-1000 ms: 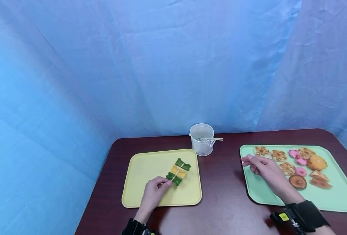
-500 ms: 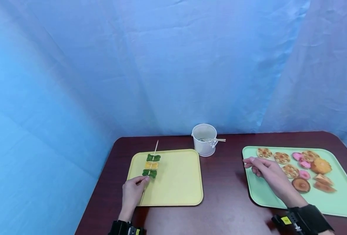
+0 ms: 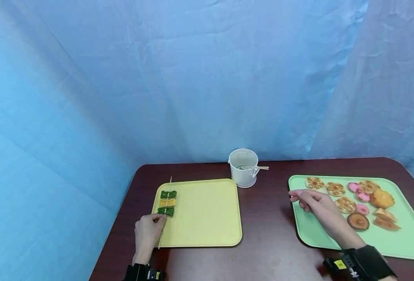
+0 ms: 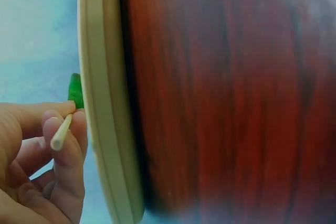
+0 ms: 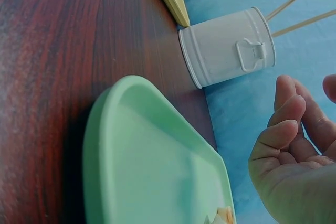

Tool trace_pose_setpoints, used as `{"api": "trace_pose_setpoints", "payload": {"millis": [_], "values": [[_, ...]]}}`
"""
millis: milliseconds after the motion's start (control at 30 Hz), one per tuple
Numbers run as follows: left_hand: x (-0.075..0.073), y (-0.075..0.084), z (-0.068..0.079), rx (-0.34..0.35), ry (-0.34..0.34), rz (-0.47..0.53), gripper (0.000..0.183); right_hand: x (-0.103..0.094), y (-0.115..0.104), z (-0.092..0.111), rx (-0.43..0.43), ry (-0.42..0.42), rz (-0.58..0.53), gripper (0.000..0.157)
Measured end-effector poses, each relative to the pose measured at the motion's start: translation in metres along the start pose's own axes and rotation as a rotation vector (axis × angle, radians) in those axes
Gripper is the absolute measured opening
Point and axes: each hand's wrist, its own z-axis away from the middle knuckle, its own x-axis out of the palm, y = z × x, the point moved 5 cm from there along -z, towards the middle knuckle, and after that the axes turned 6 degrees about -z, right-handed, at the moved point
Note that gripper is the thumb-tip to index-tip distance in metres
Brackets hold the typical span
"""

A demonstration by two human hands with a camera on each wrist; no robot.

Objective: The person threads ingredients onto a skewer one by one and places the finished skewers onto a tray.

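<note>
The left hand (image 3: 148, 233) pinches the near end of a bamboo skewer (image 3: 167, 203), which runs along the left side of the yellow tray (image 3: 207, 212) and carries a yellow piece (image 3: 172, 202) between two green pieces (image 3: 172, 194). The right hand (image 3: 317, 206), its fingers loosely bent, hovers over the left edge of the green tray (image 3: 315, 234), near imitation lotus-root slices (image 3: 335, 189).

The white bucket (image 3: 243, 177) stands upright on the dark wood-grain table (image 3: 266, 230). Two thin sticks (image 3: 263, 168) project rightward over the bucket's rim. The green tray (image 3: 308, 230), bearing assorted food pieces (image 3: 382, 199), lies right of the bucket. A blue curtain (image 3: 210, 86) hangs behind the bucket.
</note>
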Motion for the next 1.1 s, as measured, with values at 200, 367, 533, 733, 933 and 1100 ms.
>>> {"api": "trace_pose_setpoints", "payload": {"millis": [200,367,533,733,933,1100], "values": [[-0.002,-0.002,-0.001,0.019,0.017,-0.044,0.015,0.001,0.001,0.0,0.005,-0.002,-0.006,0.058],[-0.001,-0.004,-0.001,0.016,0.02,-0.053,0.014,0.003,0.001,0.0,-0.002,-0.01,-0.003,0.059],[0.001,-0.008,-0.002,-0.011,-0.017,-0.049,0.015,0.004,0.001,0.0,0.006,-0.017,-0.001,0.058],[-0.003,-0.009,0.0,-0.032,-0.045,-0.059,0.02,0.004,0.001,0.001,0.019,-0.026,-0.009,0.058],[-0.022,0.005,0.008,-0.028,0.032,-0.109,0.025,0.004,0.0,0.0,0.002,-0.022,-0.002,0.056],[-0.033,0.037,0.011,0.083,0.113,-0.05,0.023,0.006,-0.001,0.0,0.001,-0.023,0.015,0.058]]}}
